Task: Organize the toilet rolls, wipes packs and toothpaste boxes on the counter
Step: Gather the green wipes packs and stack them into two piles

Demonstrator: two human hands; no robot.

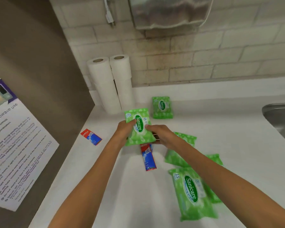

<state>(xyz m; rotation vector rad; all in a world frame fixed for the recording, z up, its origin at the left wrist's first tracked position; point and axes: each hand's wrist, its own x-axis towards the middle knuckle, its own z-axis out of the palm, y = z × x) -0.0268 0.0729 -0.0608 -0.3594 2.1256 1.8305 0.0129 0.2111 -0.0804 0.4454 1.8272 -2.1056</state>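
Left hand: grips the held pack by its left edge, fingers curled behind it, thumb on the printed face.
Right hand: pinching that same pack's right edge, thumb on top, fingers tucked beneath.
Held pack: centre of the surface, label up, covering the far end of the middle toothpaste box.
Toilet rolls: two upright stacks, touching, in the far left corner.
Far pack: flat, just right of the rolls.
Near pack: flat at near right.
Other green packs: overlapping one another just beyond it.
Left toothpaste box: alone near the surface's left edge.
Sink: far right.
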